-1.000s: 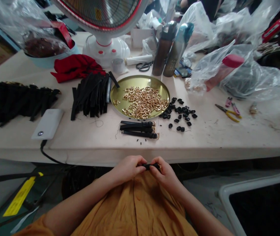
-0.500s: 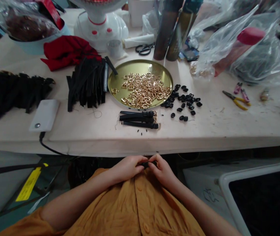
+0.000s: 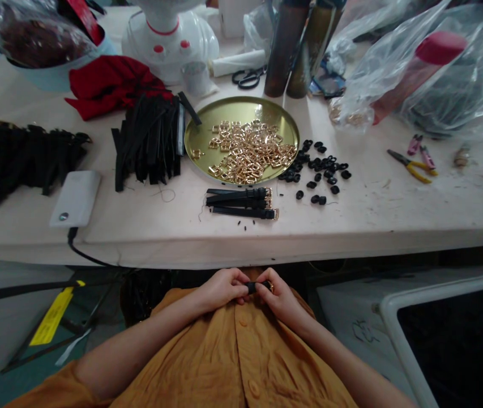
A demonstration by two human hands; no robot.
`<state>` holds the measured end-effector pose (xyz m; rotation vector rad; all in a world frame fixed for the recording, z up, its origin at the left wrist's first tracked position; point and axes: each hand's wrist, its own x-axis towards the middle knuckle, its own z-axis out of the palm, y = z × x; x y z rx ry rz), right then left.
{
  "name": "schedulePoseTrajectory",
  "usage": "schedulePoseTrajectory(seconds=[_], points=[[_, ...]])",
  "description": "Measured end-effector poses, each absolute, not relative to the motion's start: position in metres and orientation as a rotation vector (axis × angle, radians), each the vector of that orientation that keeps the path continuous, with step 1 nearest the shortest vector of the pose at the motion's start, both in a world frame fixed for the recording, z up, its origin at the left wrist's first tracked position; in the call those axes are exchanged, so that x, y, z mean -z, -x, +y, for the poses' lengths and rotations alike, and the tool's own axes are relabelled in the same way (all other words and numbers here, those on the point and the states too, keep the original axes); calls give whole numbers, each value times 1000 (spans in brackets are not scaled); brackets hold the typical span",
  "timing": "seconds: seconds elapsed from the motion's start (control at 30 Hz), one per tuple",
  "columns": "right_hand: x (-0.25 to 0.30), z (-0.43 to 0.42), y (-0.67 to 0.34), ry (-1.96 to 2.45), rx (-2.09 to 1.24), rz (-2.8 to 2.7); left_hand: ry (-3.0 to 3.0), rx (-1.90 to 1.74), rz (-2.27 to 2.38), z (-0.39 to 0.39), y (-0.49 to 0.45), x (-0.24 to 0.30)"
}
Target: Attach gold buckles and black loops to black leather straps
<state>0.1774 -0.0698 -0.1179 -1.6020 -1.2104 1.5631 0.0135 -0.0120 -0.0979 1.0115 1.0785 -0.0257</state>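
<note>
Just below the table edge, a short black strap (image 3: 252, 287) is pinched between my two hands. My left hand (image 3: 226, 289) is closed on one end, and my right hand (image 3: 276, 290) is closed on the other, where a bit of gold buckle shows. Most of the strap is hidden by fingers. On the table in front lie a few black straps with gold buckles (image 3: 243, 203). Behind them a round gold tray (image 3: 207, 110) holds a heap of loose gold buckles (image 3: 249, 150). Small black loops (image 3: 324, 167) are scattered to its right.
Black strips (image 3: 150, 141) lie in a bundle left of the tray, near a white power bank (image 3: 75, 198) with a cable. Yellow-handled pliers (image 3: 413, 167) are at the right. Scissors (image 3: 247, 78), dark bottles (image 3: 286, 51) and plastic bags (image 3: 449, 85) stand or lie farther back.
Both hands stay together in front of the shirt. The fingers have shifted slightly, so more of the black strap shows between them. The camera view has moved a little.
</note>
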Motion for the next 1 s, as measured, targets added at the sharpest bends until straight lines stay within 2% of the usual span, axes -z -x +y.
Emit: schedulePoseTrajectory(seconds=[0.4,1.0], points=[[103,-64,-186,1507,-1817,-1232,-1154,66,915,-9,-2,92],[112,-75,-185,1439,-1787,-1235,-1386,144,916,-6,-4,85]])
